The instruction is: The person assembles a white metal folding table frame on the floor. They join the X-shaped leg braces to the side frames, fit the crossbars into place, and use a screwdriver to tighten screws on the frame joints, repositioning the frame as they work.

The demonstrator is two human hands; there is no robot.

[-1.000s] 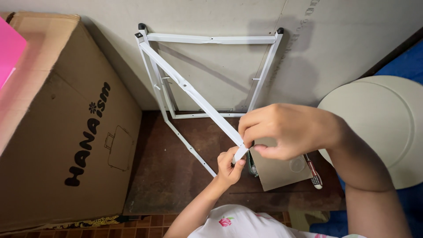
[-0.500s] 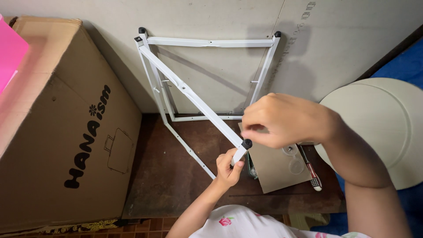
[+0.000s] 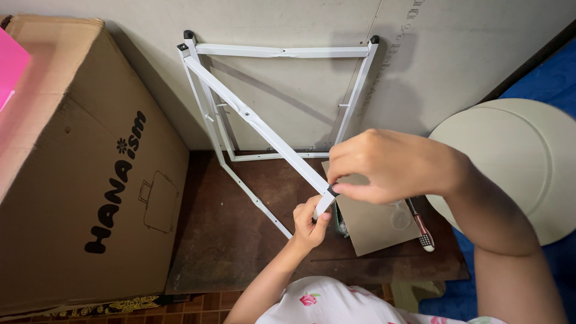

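A white metal tube frame point(image 3: 282, 53) leans against the grey wall. One long white bar point(image 3: 252, 120) of it runs diagonally down to me. My left hand point(image 3: 309, 223) grips the lower end of that bar from below. My right hand point(image 3: 390, 165) pinches a small black piece point(image 3: 330, 190) against the bar just above the left hand's grip. My right forearm crosses the lower right of the view.
A large brown cardboard box point(image 3: 84, 174) stands at left, a pink thing point(image 3: 12, 66) above it. A round pale tabletop point(image 3: 516, 162) lies at right. A cardboard sheet point(image 3: 375, 225) and a red-handled tool point(image 3: 421, 228) rest on the dark brown board point(image 3: 228, 240).
My right hand has slid slightly up and right along the bar, fingertips now pinching the black piece. The left hand keeps its hold on the bar's end.
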